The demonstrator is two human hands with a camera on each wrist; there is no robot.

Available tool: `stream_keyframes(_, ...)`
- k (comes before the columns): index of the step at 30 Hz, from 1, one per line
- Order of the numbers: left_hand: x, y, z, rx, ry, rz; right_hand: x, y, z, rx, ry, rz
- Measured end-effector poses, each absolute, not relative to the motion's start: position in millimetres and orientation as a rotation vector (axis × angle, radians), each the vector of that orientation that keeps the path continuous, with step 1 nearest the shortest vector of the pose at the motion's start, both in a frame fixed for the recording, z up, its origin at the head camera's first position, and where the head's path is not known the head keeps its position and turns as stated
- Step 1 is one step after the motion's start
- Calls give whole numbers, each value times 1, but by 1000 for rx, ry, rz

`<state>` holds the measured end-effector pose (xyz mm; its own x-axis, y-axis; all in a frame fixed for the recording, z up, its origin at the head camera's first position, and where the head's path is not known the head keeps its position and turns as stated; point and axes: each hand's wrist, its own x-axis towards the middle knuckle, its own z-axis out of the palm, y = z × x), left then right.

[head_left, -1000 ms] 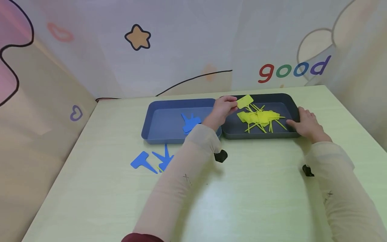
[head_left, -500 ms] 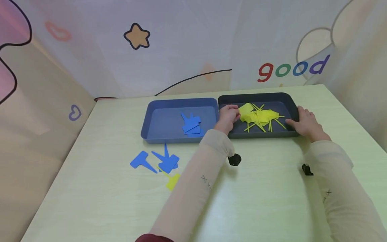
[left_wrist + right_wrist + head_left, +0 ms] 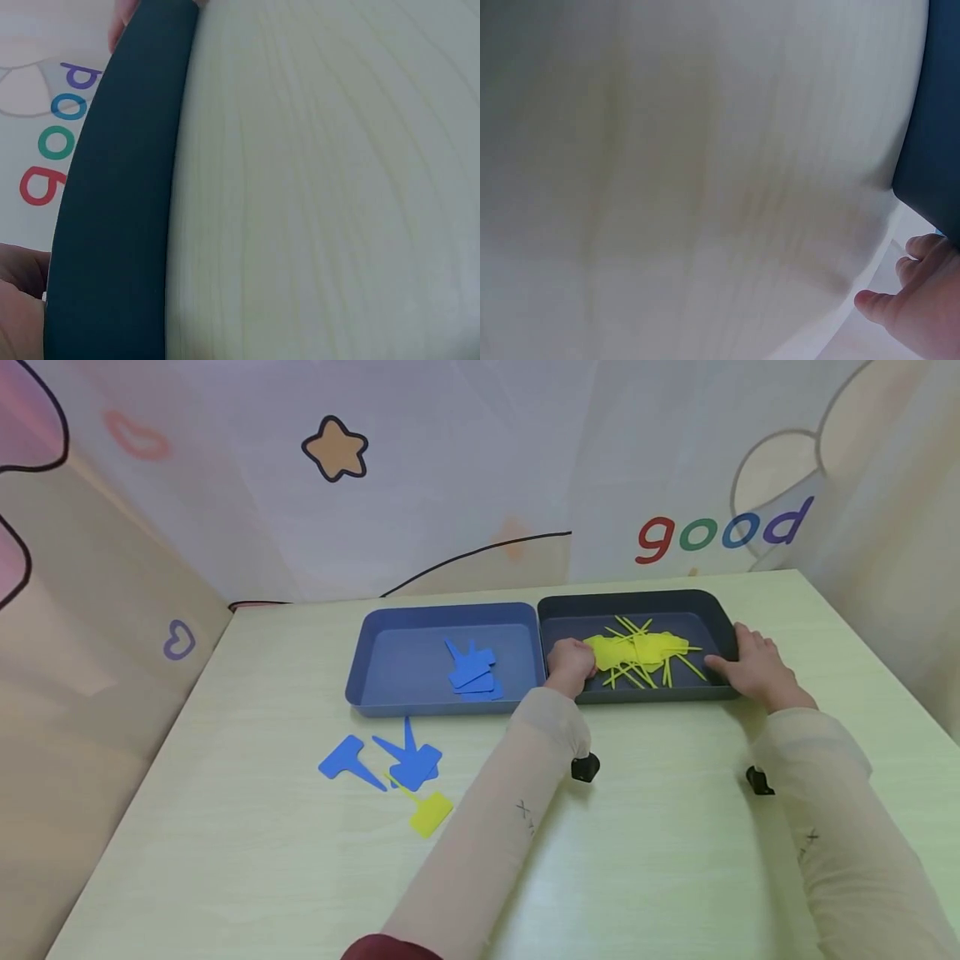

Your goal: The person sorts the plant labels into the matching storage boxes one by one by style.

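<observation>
My left hand point(image 3: 572, 664) is at the left end of the black tray point(image 3: 637, 695), fingers curled and partly hidden. It touches the left edge of a pile of yellow T-shaped plant labels point(image 3: 637, 650); whether it pinches one cannot be seen. In the left wrist view a piece of this hand point(image 3: 19, 319) shows behind the tray wall. My right hand point(image 3: 765, 668) holds the tray's right end, thumb over the rim and fingers along the outside. The right wrist view shows its fingers point(image 3: 900, 296) beside the tray's corner point(image 3: 934, 176).
A blue-grey tray point(image 3: 401, 700) adjoins on the left, with several blue plant labels point(image 3: 474, 672) inside. In front of it on the table point(image 3: 247, 843) lie more blue labels point(image 3: 414, 766) and one yellow label point(image 3: 431, 814). A printed cloth point(image 3: 465, 460) stands behind.
My left hand lowered a yellow label onto the pile in the black tray, then its fingers curled down at the pile's left edge. The right hand stayed at the tray's end.
</observation>
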<state>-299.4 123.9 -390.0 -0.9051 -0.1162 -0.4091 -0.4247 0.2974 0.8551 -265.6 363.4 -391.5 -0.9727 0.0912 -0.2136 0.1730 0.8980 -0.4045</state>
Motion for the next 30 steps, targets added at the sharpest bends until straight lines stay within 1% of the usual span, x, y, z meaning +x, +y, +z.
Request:
stream_keyframes(7,-295,124,-381,-406,2637,1148,-267,358,-391,215,2864,-655)
stream_keyframes(10,-297,124,-384,-347,2681,1097,-267,357,-391,224,2860,-656)
stream_keyframes(14,-297,123,-381,-237,2667,1206,-267,357,-392,218,2866,-651)
stream_keyframes(17,-296,120,-371,-121,2606,1330,-266,358,-392,215,2865,-651)
stream_keyframes(21,-299,112,-358,100,2553,1410,-265,360,-392,219,2865,-645)
stream_keyframes(25,-299,95,-343,346,2609,1304,-265,361,-392,217,2875,-632)
stream_keyframes(30,-296,71,-328,589,2723,1026,-265,361,-392,209,2876,-619)
